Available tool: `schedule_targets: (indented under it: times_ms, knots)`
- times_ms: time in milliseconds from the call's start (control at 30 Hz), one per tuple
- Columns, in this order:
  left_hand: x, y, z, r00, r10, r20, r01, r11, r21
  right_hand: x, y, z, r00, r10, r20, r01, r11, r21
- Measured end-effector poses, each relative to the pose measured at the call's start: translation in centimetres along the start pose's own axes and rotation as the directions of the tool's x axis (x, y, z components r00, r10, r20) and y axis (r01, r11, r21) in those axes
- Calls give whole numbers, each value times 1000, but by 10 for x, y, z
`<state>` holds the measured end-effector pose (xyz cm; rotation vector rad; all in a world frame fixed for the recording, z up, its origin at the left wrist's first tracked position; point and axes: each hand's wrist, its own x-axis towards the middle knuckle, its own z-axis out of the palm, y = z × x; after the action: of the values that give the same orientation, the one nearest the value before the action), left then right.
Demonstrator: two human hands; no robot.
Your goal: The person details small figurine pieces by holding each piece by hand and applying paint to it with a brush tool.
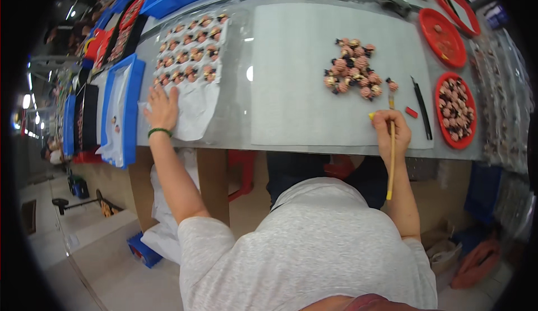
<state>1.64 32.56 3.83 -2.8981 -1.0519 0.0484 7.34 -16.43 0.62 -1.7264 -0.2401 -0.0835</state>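
My left hand [162, 108] lies with fingers stretched out at the bottom row of small pink-and-black figurines [191, 74]. These stand in rows on a white sheet [196, 106]. My right hand [394, 133] is closed round a thin wooden-handled paintbrush [390, 168], its head pointing away from me. Near the brush head lies a single pink figurine [393, 86]. A small yellow thing [372, 116] shows at the right fingertips; I cannot tell what it is. A loose heap of pink, black and cream figurines [353, 67] sits on the pale work mat [297, 86].
Right of my right hand lie a small red piece [411, 112] and a black pen-like tool [422, 109]. Beyond them stand a red dish of pink pieces [439, 81] and another red dish [424, 22]. A blue tray [131, 114] stands at the left table edge.
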Motion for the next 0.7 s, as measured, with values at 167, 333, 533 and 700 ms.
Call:
schedule_targets:
  times_ms: [167, 333, 533, 700]
  knots:
    - [-19, 40, -28, 855, 195, -480, -99, 971, 219, -1, -7, -3, 997, -27, -70, 30, 999, 46]
    - [-97, 155, -57, 640, 283, -714, -733, 502, -459, 26, -11, -16, 936, -267, -231, 177, 921, -348]
    - [-160, 248, -30, 656, 506, -560, -680, 76, -729, 57, -19, -28, 984, -174, -37, 129, 841, -525]
    - [-181, 273, -30, 626, 580, -521, -604, -61, -794, 33, -35, -18, 997, -28, -74, 16, 988, -153]
